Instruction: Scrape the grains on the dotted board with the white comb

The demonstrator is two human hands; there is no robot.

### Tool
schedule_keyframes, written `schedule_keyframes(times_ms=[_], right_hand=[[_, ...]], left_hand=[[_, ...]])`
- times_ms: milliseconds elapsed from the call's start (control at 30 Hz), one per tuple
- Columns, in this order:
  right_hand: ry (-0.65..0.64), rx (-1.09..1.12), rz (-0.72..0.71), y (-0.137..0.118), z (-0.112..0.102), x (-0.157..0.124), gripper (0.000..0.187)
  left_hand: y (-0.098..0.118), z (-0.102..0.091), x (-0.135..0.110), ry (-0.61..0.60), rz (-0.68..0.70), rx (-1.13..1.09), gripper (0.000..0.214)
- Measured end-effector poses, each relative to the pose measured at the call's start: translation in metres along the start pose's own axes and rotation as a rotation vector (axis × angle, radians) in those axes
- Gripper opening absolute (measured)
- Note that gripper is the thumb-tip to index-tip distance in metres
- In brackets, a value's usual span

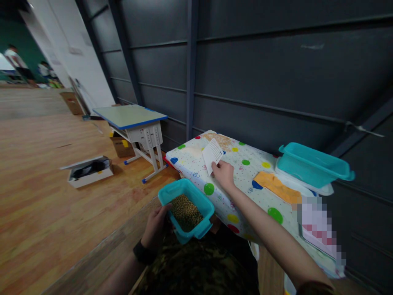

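Note:
My left hand is closed on the near-left rim of a teal plastic container, held over my lap just off the table edge. Inside lies a heap of small greenish-yellow beans. Pinched in my right hand is a white slotted scraper, tilted above the tablecloth. Beyond the scraper, a patch of light brown grains is spread on the cloth. A paler patch of fine grains lies left of it.
The table has a dotted cloth. On its right are an orange cloth, another teal container on a white lid and a blurred-out item. A dark wall stands behind. A desk and an open white box are to the left.

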State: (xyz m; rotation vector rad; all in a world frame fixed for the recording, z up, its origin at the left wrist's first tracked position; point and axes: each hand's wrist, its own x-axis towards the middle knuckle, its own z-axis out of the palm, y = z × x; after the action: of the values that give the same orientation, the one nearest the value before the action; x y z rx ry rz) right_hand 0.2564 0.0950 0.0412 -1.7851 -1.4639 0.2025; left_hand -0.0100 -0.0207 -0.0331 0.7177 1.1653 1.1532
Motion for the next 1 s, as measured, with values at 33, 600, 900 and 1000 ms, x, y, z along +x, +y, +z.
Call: schedule_keyframes(times_ms=[33,600,900,1000], right_hand=[[0.012,-0.013,0.001,0.001,-0.003,0.000,0.031],[0.072,0.019,0.062,0.014,-0.017,0.021,0.032],[0.065,-0.004,0.035,0.022,-0.018,0.017,0.031],[0.102,-0.016,0.056,0.034,-0.034,0.031,0.031]], left_hand=[[0.001,0.000,0.000,0.006,-0.006,-0.002,0.047],[0.001,0.002,-0.001,-0.001,-0.001,-0.016,0.045],[0.004,0.004,-0.005,-0.023,-0.020,-0.053,0.047],[0.003,0.002,-0.002,-0.011,-0.026,-0.051,0.051]])
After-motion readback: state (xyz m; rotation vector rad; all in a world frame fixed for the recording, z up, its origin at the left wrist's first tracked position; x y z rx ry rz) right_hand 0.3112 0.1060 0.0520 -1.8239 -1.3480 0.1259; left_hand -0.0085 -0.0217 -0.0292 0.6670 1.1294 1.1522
